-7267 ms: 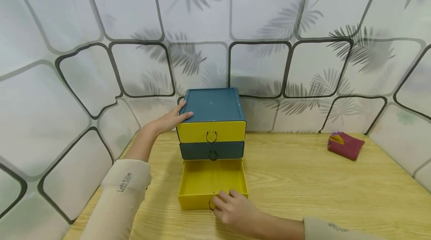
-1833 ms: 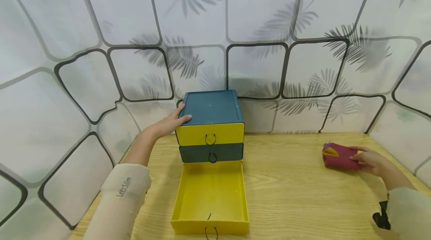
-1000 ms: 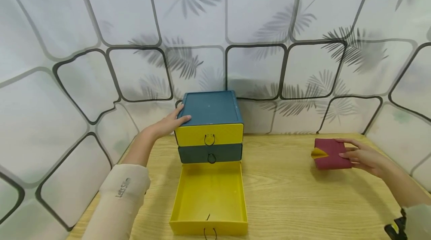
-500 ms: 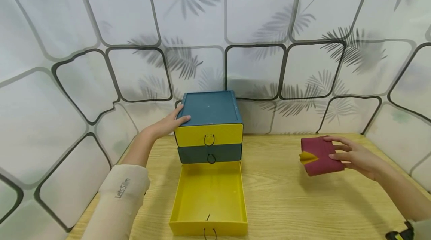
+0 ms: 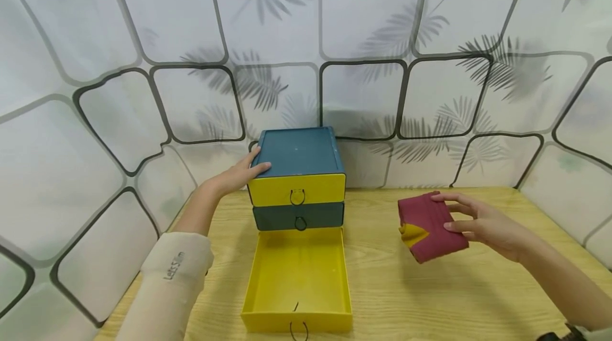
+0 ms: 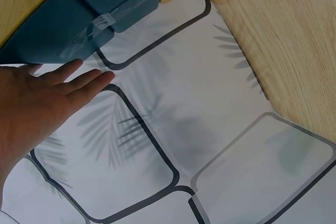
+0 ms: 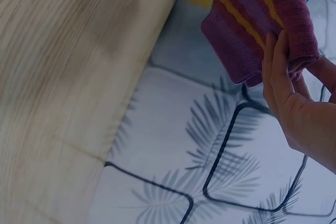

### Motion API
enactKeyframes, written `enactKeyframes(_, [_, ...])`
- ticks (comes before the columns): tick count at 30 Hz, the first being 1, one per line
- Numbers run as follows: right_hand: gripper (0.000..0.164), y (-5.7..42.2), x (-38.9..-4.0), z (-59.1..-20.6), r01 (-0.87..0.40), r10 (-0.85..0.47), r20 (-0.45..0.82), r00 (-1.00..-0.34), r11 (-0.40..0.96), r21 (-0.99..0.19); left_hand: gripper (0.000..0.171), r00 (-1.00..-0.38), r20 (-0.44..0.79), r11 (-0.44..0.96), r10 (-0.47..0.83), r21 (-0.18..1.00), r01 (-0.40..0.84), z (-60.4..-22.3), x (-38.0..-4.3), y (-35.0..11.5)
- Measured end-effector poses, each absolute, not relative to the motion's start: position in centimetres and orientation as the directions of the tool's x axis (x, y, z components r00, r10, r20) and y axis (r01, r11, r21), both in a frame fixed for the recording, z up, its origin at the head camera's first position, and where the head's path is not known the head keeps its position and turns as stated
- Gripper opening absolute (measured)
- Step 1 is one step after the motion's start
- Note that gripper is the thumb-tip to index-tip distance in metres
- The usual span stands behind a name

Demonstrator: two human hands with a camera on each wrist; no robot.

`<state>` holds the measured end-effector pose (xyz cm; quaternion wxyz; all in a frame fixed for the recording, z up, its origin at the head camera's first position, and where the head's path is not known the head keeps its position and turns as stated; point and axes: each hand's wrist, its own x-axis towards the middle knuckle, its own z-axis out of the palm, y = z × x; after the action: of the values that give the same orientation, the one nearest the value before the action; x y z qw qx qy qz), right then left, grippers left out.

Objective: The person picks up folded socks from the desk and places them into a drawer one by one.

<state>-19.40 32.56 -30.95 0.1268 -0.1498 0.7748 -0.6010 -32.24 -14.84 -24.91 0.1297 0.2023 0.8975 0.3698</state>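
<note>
In the head view my right hand (image 5: 492,227) holds a folded maroon knitted cloth (image 5: 432,224) with a yellow patch, above the table right of the drawers. The right wrist view shows the purple and yellow stripes on the underside of the cloth (image 7: 252,24), between fingers and thumb. My left hand (image 5: 237,175) rests at the top left edge of a blue drawer cabinet (image 5: 298,152), thumb on top, fingers along the side. In the left wrist view the left hand (image 6: 44,93) has straight fingers beside the cabinet. The bottom yellow drawer (image 5: 298,269) is pulled out, with nothing in it.
Above the open drawer sit a blue drawer (image 5: 277,216) and a yellow drawer (image 5: 268,191), both closed, with black loop handles. The wooden table (image 5: 382,298) ends at a patterned curtain (image 5: 363,96) behind and at both sides.
Earlier, my right hand pulled the bottom drawer out, then moved to the cloth at the right and gripped it. Since then the cloth has been lifted and carried left, tilting. My left hand stays put.
</note>
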Motion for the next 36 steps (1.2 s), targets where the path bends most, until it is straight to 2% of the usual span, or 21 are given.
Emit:
enactKeyframes(6, [0.049,30.0,-18.7,-30.0,-0.112,-0.435,0.005,-0.901,0.222,-0.969,0.073,-0.882,-0.076,0.640,0.466,0.717,0.277,-24.9,-32.2,-14.7])
enactKeyframes(18, [0.050,23.6,-18.6,-29.6,-0.084,-0.529,-0.013,-0.848,0.159,-0.984,0.074,-0.885,-0.084,0.645,0.459,0.716,0.267,-24.9,-32.2,-14.8])
enactKeyframes(29, [0.049,17.2,-19.8,-32.4,-0.008,-0.588,-0.062,-0.806,0.116,-0.993,0.073,-0.886,-0.081,0.645,0.457,0.716,0.268,-24.9,-32.1,-14.7])
enactKeyframes(36, [0.046,14.0,-21.1,-35.1,0.050,-0.579,-0.103,-0.809,0.107,-0.993,0.073,-0.887,-0.077,0.647,0.456,0.713,0.271,-24.9,-32.3,-14.7])
